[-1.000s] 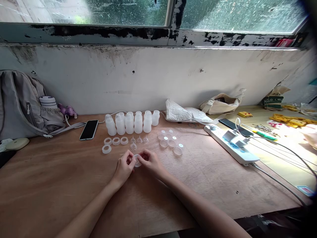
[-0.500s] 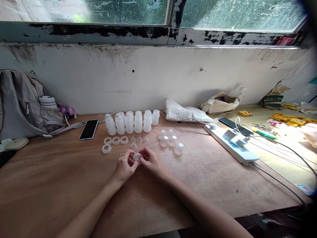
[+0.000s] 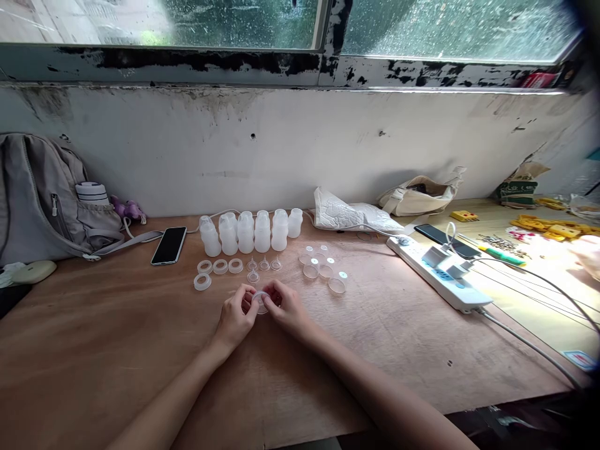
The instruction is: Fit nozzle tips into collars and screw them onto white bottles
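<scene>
My left hand (image 3: 237, 317) and my right hand (image 3: 287, 310) meet near the middle of the table. Between their thumbs and fingertips they pinch a clear round bottle ring (image 3: 261, 309); fingers cover part of it, and I cannot tell whether a nipple sits inside. Just beyond my hands stand several clear bottle nipples (image 3: 253, 277). Left of those lie several translucent collar rings (image 3: 202, 288). Behind them, white frosted baby bottles (image 3: 245, 234) stand upright in a row. Clear round caps (image 3: 337, 286) and small white discs (image 3: 343, 275) lie to the right of my hands.
A phone (image 3: 169, 245) and a grey backpack (image 3: 37, 200) are at the left. Along the wall lie a white plastic package (image 3: 342, 211) and a cream pouch (image 3: 419, 195). A power strip (image 3: 440, 275) with chargers and cables runs across the right side, near a second phone (image 3: 447, 240).
Both hands stay in nearly the same spot. The ring between them has tilted slightly and my fingers have shifted a little on it. The view has moved very slightly.
</scene>
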`<state>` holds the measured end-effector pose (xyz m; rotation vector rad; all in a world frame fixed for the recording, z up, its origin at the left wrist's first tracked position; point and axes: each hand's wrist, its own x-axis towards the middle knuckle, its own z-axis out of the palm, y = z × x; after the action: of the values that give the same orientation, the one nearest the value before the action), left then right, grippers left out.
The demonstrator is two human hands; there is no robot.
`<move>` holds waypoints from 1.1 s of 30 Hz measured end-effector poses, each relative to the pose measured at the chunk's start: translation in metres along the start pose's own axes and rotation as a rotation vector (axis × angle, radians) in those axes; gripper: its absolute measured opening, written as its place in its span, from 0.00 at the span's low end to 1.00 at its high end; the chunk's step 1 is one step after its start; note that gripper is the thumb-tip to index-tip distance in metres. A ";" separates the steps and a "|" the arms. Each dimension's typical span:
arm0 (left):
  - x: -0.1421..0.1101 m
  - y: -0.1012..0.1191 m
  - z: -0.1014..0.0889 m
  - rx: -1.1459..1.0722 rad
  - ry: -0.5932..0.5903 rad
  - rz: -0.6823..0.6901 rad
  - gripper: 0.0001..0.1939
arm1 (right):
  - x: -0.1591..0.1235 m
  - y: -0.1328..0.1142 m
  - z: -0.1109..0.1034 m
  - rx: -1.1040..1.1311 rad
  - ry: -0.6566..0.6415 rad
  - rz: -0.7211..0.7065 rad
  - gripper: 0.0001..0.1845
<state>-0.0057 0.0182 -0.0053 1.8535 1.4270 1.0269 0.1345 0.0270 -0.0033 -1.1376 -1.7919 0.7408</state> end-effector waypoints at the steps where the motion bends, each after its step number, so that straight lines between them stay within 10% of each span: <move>1: 0.000 0.000 0.000 0.017 0.004 0.005 0.03 | 0.000 0.000 0.001 -0.009 0.000 -0.002 0.02; 8: -0.002 0.000 0.000 0.057 0.019 0.031 0.02 | -0.002 -0.001 0.001 -0.022 0.038 -0.003 0.03; 21: 0.002 -0.009 -0.004 -0.178 -0.049 0.172 0.07 | 0.007 0.005 -0.004 0.621 0.017 0.255 0.13; 33: 0.009 -0.015 -0.005 0.178 -0.069 0.267 0.16 | 0.009 0.012 -0.011 0.243 0.145 0.086 0.08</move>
<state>-0.0161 0.0303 -0.0129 2.2338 1.2902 0.9736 0.1468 0.0399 -0.0052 -1.0820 -1.4955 0.8777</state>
